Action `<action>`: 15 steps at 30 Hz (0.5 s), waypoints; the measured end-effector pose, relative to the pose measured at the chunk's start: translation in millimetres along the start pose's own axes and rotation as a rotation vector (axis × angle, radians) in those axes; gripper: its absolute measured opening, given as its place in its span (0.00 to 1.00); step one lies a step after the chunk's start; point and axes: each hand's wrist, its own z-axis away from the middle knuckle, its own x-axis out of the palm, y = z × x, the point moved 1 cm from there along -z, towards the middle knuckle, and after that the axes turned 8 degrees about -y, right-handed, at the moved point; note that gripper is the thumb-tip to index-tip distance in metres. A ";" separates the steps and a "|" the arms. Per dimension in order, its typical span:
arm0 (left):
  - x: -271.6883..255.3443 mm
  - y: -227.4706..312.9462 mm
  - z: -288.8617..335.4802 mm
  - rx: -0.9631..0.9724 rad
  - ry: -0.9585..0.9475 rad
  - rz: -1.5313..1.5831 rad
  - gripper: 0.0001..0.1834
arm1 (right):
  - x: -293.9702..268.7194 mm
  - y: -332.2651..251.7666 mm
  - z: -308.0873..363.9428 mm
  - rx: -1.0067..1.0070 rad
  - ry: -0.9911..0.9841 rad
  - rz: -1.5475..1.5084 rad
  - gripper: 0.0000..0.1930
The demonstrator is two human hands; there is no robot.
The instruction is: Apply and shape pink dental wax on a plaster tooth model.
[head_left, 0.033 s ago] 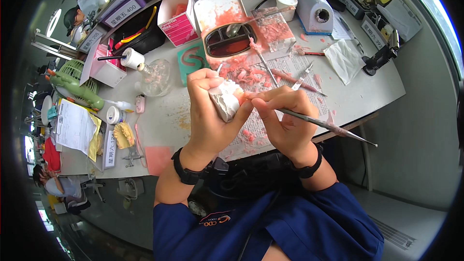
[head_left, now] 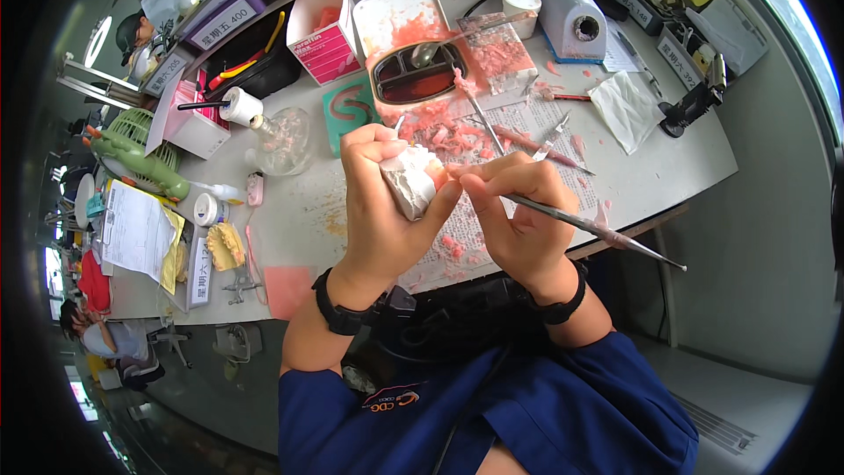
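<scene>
White plaster forms the small dental model at the centre of the frame, pinched between the thumb and fingers of the person's left hand; pink-orange material shows on its right edge. Just right of it, the right hand is closed around a slim metal instrument, whose far end slants toward the right of the frame. The fingertips are close to the model's right edge, but whether the instrument's near end touches it cannot be told.

Beyond the hands, pink wax scraps litter a printed sheet in the middle of the frame. At upper centre lies an open tray with dark red compartments, left of a pink-smeared block. A grey-white machine stands at upper right. At left, a yellowish dental cast lies near a round white jar.
</scene>
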 end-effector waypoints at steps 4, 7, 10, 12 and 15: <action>0.0 -0.7 0.1 -0.024 -0.009 0.120 0.34 | -6.4 -3.1 -2.9 0.111 0.105 -0.587 0.12; -2.6 0.3 -0.1 -0.010 -0.032 0.099 0.34 | -14.9 6.7 -3.9 0.039 0.049 -0.522 0.12; -1.0 -0.8 0.1 -0.012 -0.039 0.074 0.35 | -15.6 10.3 0.8 -0.026 -0.094 -0.268 0.11; 1.2 -1.6 0.0 -0.014 -0.030 0.070 0.34 | -11.4 9.4 3.4 0.037 -0.099 -0.271 0.10; 0.7 -1.7 -0.1 0.002 -0.032 0.057 0.34 | -8.5 8.3 2.7 0.025 -0.072 -0.244 0.10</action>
